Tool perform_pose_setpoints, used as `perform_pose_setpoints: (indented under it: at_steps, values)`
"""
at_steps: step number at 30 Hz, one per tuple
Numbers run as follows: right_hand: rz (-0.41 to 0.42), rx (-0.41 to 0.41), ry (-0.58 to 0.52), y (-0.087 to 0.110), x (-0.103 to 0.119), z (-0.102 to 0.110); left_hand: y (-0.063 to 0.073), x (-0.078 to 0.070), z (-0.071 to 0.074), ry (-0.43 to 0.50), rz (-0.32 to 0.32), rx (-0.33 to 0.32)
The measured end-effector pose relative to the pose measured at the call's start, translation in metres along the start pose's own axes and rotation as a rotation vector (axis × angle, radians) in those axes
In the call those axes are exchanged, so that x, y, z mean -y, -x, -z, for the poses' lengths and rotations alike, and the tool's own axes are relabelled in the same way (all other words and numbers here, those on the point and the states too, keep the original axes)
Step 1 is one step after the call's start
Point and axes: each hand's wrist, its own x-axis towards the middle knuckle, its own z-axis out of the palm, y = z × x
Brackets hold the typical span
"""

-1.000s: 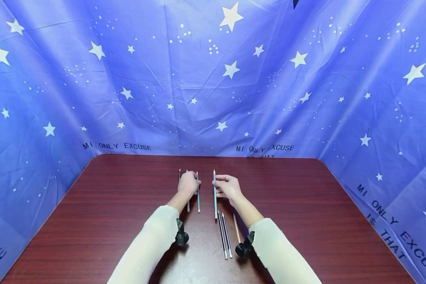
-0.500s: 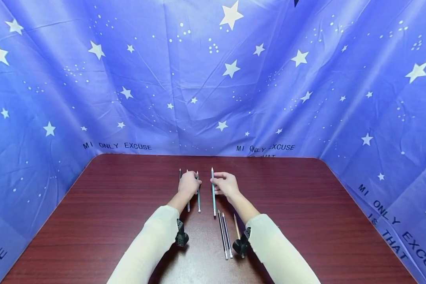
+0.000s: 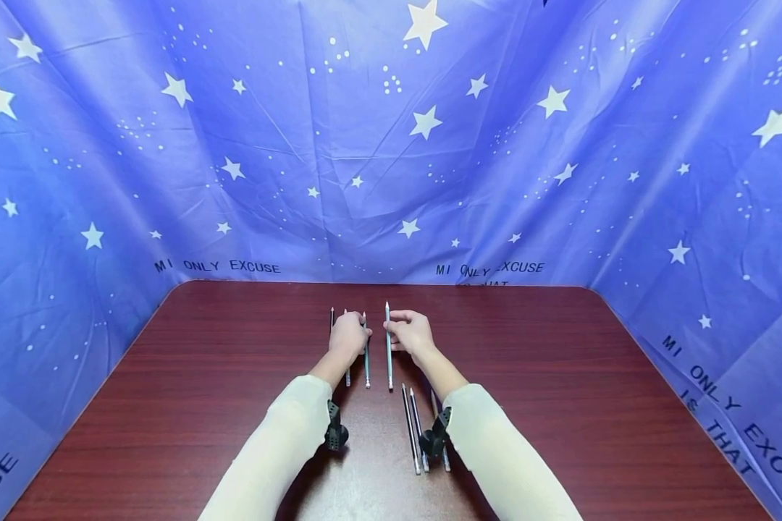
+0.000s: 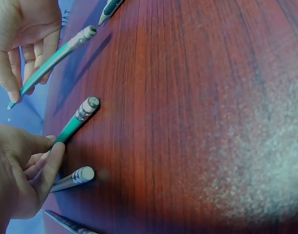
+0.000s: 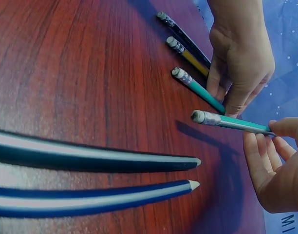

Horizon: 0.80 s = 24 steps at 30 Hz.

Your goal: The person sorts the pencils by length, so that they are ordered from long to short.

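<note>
My right hand (image 3: 410,334) pinches a green pencil (image 3: 389,365) by its tip end. That pencil is lifted off the table, and its shadow falls below it in the right wrist view. My left hand (image 3: 350,336) pinches a second green pencil (image 4: 70,127), which lies on the table with its eraser end toward me. Beside this one, to its left, are a yellow pencil (image 5: 192,58) and a dark pencil (image 5: 188,38), partly hidden behind the left hand in the head view.
Nearer to me, under the right forearm, lie a dark pencil (image 5: 90,157), a blue pencil (image 5: 90,199) and another pencil (image 3: 447,461) mostly covered by the wrist camera (image 3: 435,434). A blue star-patterned curtain (image 3: 378,145) surrounds the wooden table (image 3: 169,405).
My right hand has carried its green pencil to the left and slightly farther away, closing in on the left hand. The left hand stays on its pencil.
</note>
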Motion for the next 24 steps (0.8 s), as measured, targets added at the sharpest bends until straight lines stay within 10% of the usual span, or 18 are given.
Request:
perform_pose_setpoints:
  at_steps: [24]
  values:
    - [-0.043, -0.018, 0.025, -0.011, -0.012, -0.017, -0.002, 0.0, -0.002, -0.006, 0.012, -0.014]
